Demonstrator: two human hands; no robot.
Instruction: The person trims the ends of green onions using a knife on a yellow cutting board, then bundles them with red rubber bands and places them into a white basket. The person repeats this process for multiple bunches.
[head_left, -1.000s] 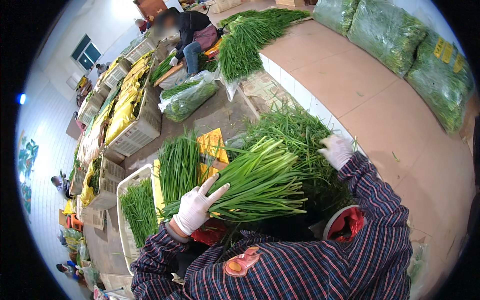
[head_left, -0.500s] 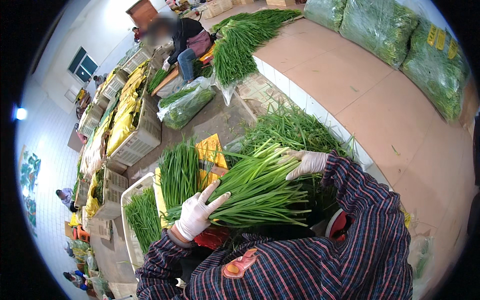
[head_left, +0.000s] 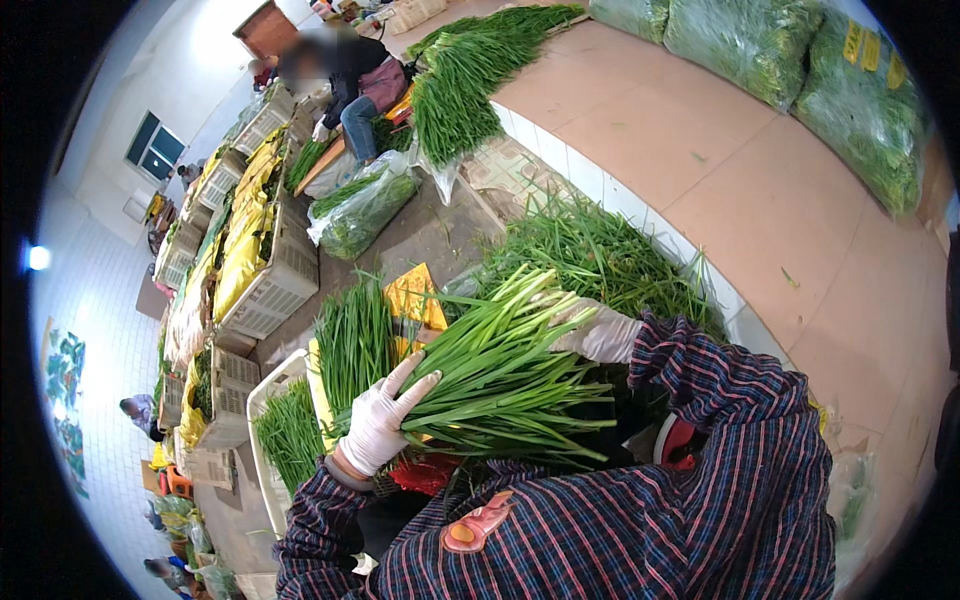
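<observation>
A thick bunch of green chives (head_left: pixel 510 375) lies across in front of me, its pale stem ends up and to the right. White-gloved, my left hand (head_left: pixel 382 420) grips the leafy left side, thumb and forefinger over the top. My right hand (head_left: pixel 600 334), also gloved, is closed round the stems at the right; some of its fingertips hide among them. Just left of the bunch, more chives (head_left: pixel 355 335) stand beside a yellow piece (head_left: pixel 415 297). Further left, a white crate (head_left: pixel 266 450) holds another chive bundle (head_left: pixel 290 430).
Behind my hands lies a loose heap of chives (head_left: pixel 600 265). A tiled ledge (head_left: pixel 720 170) runs along the right, with wrapped chive bales (head_left: pixel 865 110) on it. Crates (head_left: pixel 275 295) under yellow covers line the left. A seated co-worker (head_left: pixel 355 85) handles chives further off.
My right hand has moved slightly left and closer in on the stems, its fingers now more hidden by them. My left hand keeps its hold. The whole view has shifted a little.
</observation>
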